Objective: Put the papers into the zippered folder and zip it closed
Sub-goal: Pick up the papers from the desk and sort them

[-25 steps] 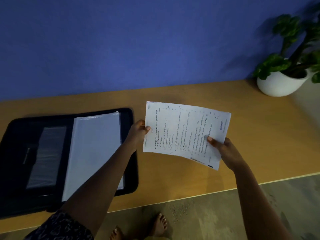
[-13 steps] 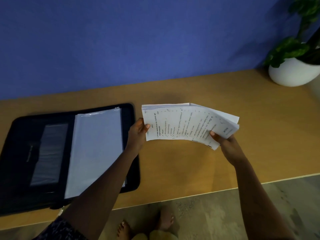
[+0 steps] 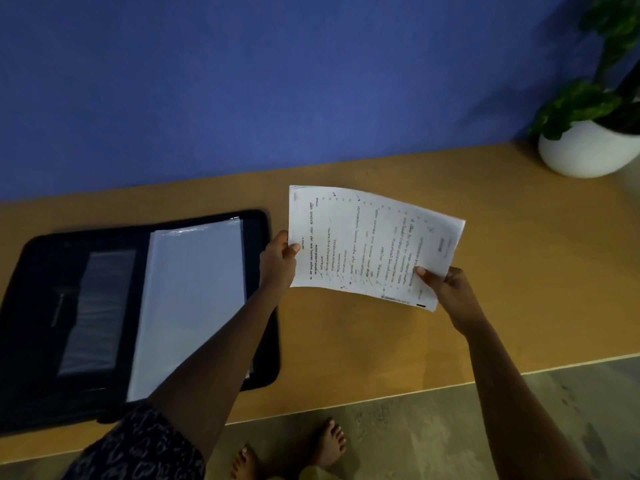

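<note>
The left hand pinches the near-left edge of the papers, thumb on top; the right hand is clamped on their near-right corner. The sheets hang above the worktop, just right of the open folder, which lies flat with a clear sleeve showing. I'd say square the stack's edges first, then slide it leftward, leading edge low, so no corner catches the sleeve.

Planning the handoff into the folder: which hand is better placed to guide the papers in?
Left, probably. The left hand pinches the papers at the edge nearest the open zippered folder, just above its right border. The right hand holds the far corner, away from it.
</note>
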